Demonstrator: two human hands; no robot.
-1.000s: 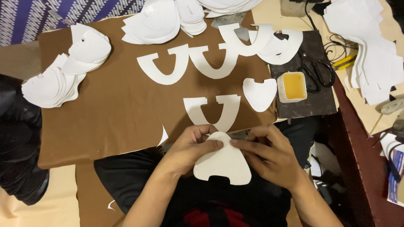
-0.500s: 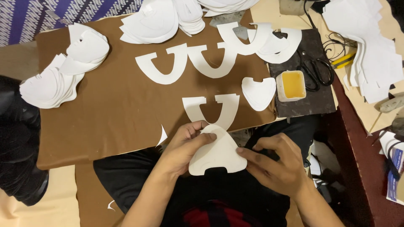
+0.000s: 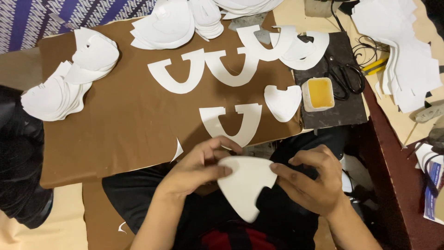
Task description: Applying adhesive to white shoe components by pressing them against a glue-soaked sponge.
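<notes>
Head view: low in the centre of the frame, the left hand [image 3: 196, 169] and right hand [image 3: 312, 180] hold a white rounded-triangle cutout [image 3: 245, 185] over the lap. Left fingers pinch its upper left edge, thumb on top. Right fingertips press its right edge, seemingly steadying it for shaping. Just above, a white U-shaped cutout [image 3: 231, 122] lies flat on the brown sheet [image 3: 115, 134], with more U-shapes toward the top. Stacks of curved white pieces [image 3: 60, 90] sit at the upper left. At right, a small tub of yellow glue [image 3: 319, 94] rests beside black scissors [image 3: 344, 78], within reach.
</notes>
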